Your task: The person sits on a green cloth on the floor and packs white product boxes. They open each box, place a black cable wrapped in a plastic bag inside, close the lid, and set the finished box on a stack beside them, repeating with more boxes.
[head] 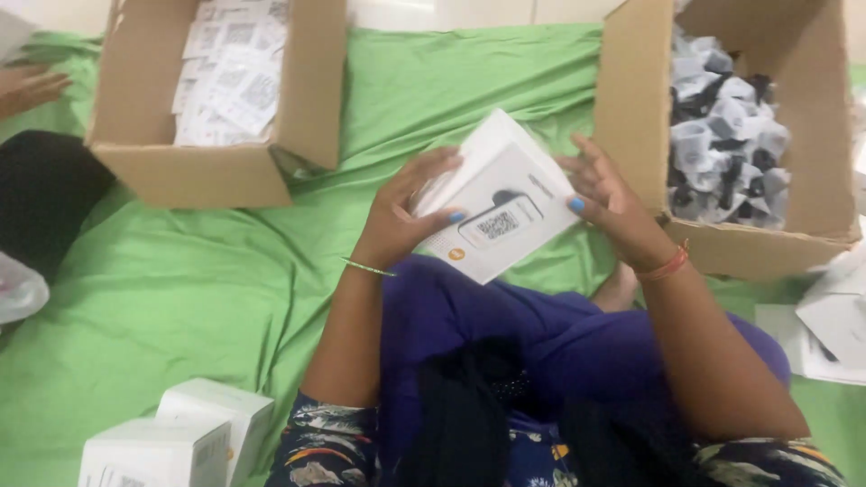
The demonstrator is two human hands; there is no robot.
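— Holding what, exactly?

— Both hands on a flat white box [498,203], w/ a square code label and a small orange dot on the face turned up. Left hand [410,216] has its grip closed round the box's left edge, thumb across the front. Right hand [606,200] pinches the right edge, fingers spread, thumb on the face. Box sits tilted, raised above the person's lap, over the green sheet [180,280].

— Anything else nearby?

— Two cardboard cartons, both open. Left carton [194,171] is upper left, w/ white paper leaflets [230,77] inside. Right carton [631,108] is just beside the right hand, filled w/ small grey, white and black wrapped items [726,135].

— Other stuff?

— Two more white boxes [176,442] at bottom left on the sheet, touching each other. White papers or cards [825,329] at the right edge. Another person's hand [27,88] rests on the sheet, far upper left, well apart from the box.
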